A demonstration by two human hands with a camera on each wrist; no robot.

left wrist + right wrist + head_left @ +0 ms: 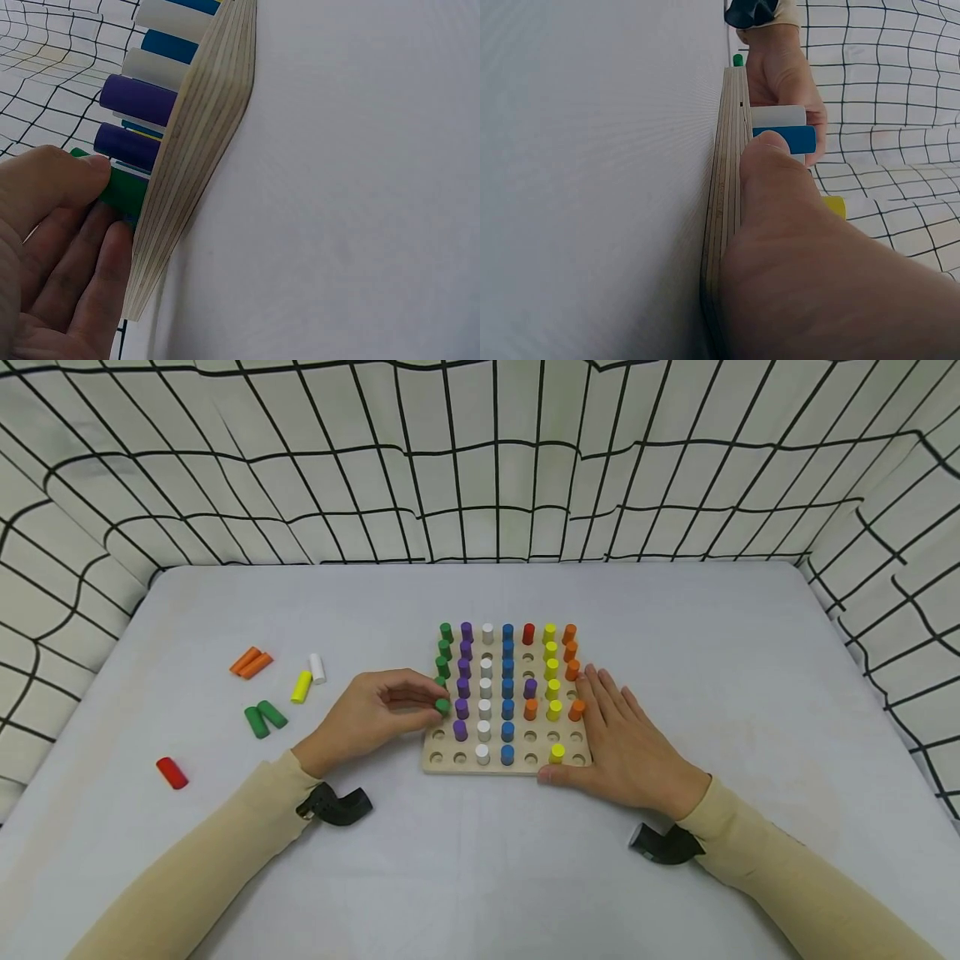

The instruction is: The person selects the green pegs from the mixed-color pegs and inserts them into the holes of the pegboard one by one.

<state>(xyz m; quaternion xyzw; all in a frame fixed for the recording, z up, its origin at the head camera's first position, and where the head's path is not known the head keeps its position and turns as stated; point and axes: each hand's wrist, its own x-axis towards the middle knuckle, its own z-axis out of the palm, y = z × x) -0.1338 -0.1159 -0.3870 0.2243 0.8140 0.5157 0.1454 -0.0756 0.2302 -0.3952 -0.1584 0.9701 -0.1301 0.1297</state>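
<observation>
A wooden pegboard [519, 747] stands in the middle of the table with columns of coloured pegs. At its left column, my left hand [367, 714] pinches a green peg [442, 706] between thumb and fingers. In the left wrist view the green peg [126, 193] stands with its lower end right at the board's face, beside the purple pegs [127, 146]. My right hand [630, 750] lies along the board's right edge with fingers straight, its thumb at the front right corner. Blue, white, yellow, orange, red and purple pegs fill other holes.
Loose on the table to the left lie two orange pegs [256, 666], a yellow peg [302, 687], a white peg [317, 668], two green pegs [257, 722] and a red peg [172, 773]. A black wire mesh [450, 452] surrounds the table's back and sides.
</observation>
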